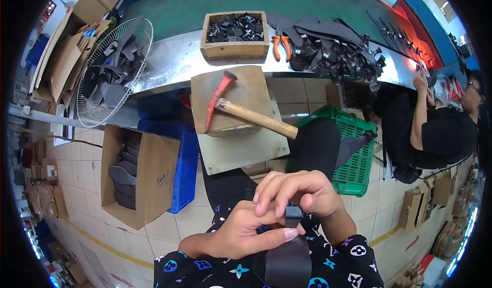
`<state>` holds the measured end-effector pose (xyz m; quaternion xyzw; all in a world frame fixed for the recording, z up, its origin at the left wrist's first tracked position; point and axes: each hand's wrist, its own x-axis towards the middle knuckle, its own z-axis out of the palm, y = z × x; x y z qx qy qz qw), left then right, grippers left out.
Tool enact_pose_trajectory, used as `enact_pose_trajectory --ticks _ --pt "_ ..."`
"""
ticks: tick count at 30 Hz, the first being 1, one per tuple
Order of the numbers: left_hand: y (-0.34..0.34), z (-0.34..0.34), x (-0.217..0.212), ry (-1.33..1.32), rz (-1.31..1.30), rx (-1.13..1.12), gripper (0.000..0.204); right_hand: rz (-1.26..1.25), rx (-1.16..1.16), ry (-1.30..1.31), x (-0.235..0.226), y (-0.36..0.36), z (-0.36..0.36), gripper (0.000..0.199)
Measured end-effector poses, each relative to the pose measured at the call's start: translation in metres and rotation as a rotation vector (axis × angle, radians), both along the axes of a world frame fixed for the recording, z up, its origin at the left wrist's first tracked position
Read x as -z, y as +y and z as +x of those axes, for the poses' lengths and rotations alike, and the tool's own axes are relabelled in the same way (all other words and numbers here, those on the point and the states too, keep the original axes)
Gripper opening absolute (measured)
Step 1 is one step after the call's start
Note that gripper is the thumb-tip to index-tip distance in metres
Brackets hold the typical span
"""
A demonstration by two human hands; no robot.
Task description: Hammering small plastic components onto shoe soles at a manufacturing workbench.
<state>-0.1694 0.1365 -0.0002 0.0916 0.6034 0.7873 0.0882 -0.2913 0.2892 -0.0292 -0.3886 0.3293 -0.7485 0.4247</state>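
My left hand [248, 231] is closed around a dark shoe sole [288, 265] with a heel, held in front of my torso. A small black block [293, 214] shows at the upper end of the heel, beside my fingertips. Over it hovers my right hand [300, 189], its fingers loosely bent and the thumb apart, with nothing visible in it. Its fingertips are close to my left fingers; whether they touch is unclear. In front of me a hammer [251, 118] with a red head and wooden handle lies on a brown block [251, 83].
On the bench stand a wooden box [233, 52] of small black pieces, orange-handled pliers [281, 46], a pile of black heeled soles [338, 57] and a wire basket [115, 73]. Below are a cardboard box [159, 172] of soles and a green crate [353, 175]. A co-worker [446, 129] sits right.
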Motion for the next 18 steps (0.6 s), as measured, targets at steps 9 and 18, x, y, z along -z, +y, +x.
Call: enact_pose_trajectory --ticks 9,18 --pt "0.010 0.002 0.001 -0.003 0.049 0.028 0.023 -0.041 0.021 -0.103 0.000 0.009 0.012 0.049" --pt "0.012 -0.016 -0.007 0.106 0.000 0.096 0.023 0.075 0.118 -0.105 -0.004 0.025 0.013 0.058"
